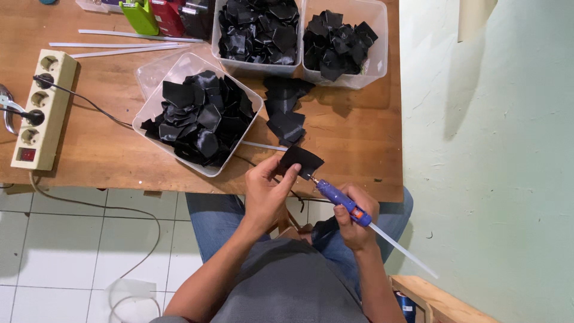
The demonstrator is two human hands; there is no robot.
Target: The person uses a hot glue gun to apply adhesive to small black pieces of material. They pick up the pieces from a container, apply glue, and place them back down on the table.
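Note:
My left hand (pixel 266 190) pinches a small black satin fabric piece (pixel 301 160) just above the near edge of the wooden table (pixel 107 155). My right hand (pixel 354 218) grips a blue glue gun (pixel 338 199) with a clear glue stick (pixel 402 250) trailing out behind it. The gun's tip touches the lower edge of the fabric piece. A short stack of black fabric squares (pixel 286 110) lies on the table just beyond my hands.
Three clear plastic tubs hold black fabric pieces: one near left (pixel 197 116), two at the back (pixel 258 30) (pixel 341 42). A cream power strip (pixel 39 107) with plugged cords sits at far left. Spare glue sticks (pixel 119 45) lie at the back left. A green wall is on the right.

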